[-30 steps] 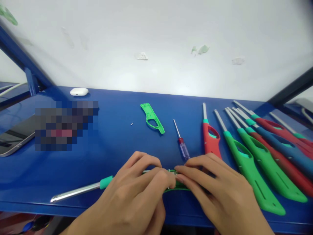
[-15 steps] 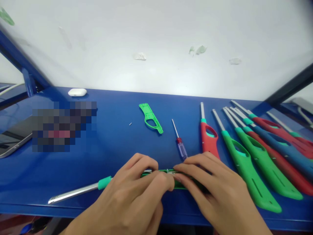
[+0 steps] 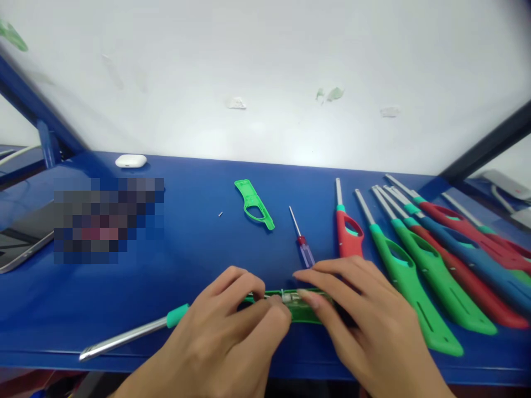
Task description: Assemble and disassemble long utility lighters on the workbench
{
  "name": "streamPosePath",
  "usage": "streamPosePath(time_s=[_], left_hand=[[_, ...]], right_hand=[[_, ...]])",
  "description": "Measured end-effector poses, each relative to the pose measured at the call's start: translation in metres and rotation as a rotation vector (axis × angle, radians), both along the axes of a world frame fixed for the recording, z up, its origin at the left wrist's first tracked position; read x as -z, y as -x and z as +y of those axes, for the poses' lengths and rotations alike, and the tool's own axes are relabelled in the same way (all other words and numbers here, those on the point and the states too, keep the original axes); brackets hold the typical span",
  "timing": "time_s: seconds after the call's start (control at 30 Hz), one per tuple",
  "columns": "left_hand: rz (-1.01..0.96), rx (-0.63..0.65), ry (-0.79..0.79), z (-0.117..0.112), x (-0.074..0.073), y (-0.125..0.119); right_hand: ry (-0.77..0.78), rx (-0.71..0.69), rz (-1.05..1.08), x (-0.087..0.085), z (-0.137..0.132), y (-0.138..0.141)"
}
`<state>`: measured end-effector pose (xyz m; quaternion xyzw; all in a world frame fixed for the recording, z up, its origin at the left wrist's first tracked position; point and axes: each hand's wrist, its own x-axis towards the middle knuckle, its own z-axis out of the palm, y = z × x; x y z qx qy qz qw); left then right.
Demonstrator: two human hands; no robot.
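Note:
An opened green lighter (image 3: 298, 305) lies near the front edge of the blue table (image 3: 199, 260), its long metal nozzle (image 3: 124, 337) with a teal collar pointing left. My left hand (image 3: 232, 326) grips its left part with curled fingers and thumb. My right hand (image 3: 352, 315) rests over its right part, fingertips pinching at small inner pieces in the middle. A loose green cover half (image 3: 253, 203) lies further back. A small screwdriver (image 3: 302, 243) with a red and clear handle lies just behind my right hand.
Several whole lighters, red (image 3: 348, 235), green (image 3: 410, 276) and blue (image 3: 468, 254), lie in a row at the right. A tiny screw (image 3: 221, 214) sits mid-table. A white earbud case (image 3: 130, 161) is at the back left, a phone (image 3: 20, 243) at the left edge. A white wall stands behind.
Both hands have stayed on the open lighter with only small finger shifts. The view has tilted slightly, so the table's things sit a little lower and further left.

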<state>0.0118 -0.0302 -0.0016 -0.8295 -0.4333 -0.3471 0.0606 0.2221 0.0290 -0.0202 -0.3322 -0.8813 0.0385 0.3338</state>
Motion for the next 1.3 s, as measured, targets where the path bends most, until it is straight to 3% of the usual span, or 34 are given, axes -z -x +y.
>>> streamPosePath(time_s=[0.13,0.3,0.43,0.57,0.7,0.77,0.93,1.0,1.13,1.3], left_hand=[[-0.022,0.008,-0.028,-0.001,0.003,0.002],[-0.078,0.033,-0.043,-0.004,0.006,0.005],[-0.205,0.036,-0.131,-0.010,0.005,0.007],[-0.351,-0.059,-0.208,-0.015,0.004,0.020],[-0.256,-0.323,-0.214,-0.010,-0.007,0.039],[-0.170,-0.368,-0.196,-0.005,-0.016,0.044],[-0.254,-0.112,0.039,-0.001,-0.041,0.032],[-0.353,-0.052,0.124,-0.002,-0.050,0.022],[-0.603,-0.104,0.216,-0.002,-0.063,0.004],[-0.775,-0.127,0.394,0.001,-0.060,0.000]], right_hand=[[-0.022,0.034,-0.026,-0.013,0.015,0.013],[-0.091,-0.064,-0.430,-0.037,0.050,0.056],[-0.129,-0.074,-0.581,-0.037,0.071,0.090],[-0.155,-0.057,-0.583,-0.039,0.081,0.095],[-0.183,0.002,-0.389,-0.064,0.066,0.069],[-0.197,-0.011,-0.288,-0.080,0.048,0.052],[-0.075,-0.208,0.043,-0.102,0.001,0.024],[-0.084,-0.188,0.129,-0.099,-0.006,0.020],[-0.090,-0.049,0.188,-0.074,-0.005,0.022],[-0.044,-0.061,0.099,-0.036,-0.005,0.037]])
